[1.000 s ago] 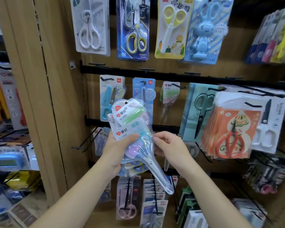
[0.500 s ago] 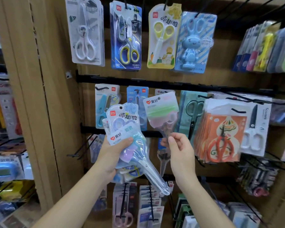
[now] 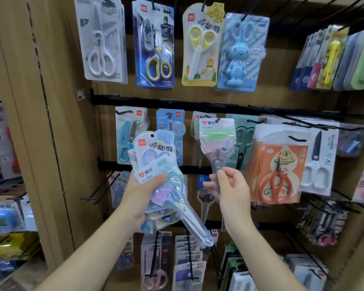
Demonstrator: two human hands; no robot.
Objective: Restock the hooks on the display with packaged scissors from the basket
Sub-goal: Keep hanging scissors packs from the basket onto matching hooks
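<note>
Left hand [image 3: 142, 191] gripped spare packs [image 3: 156, 158], right hand [image 3: 232, 191] pinched one pack [image 3: 216, 139] at a hook [image 3: 218, 120]; its hole probably still needed threading.

right hand [image 3: 229, 186] has lifted green-pink scissors pack [image 3: 216, 139] from the bundle, up to its hook

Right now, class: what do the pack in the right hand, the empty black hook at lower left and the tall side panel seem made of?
Pack: thin clear plastic, glossy; the scissors show through and it catches glare.
Empty hook: probably metal wire, black coated; thin, straight, rigid-looking.
Side panel: wood or wood-look board, matt; tan grain lines, possibly printed laminate.
</note>
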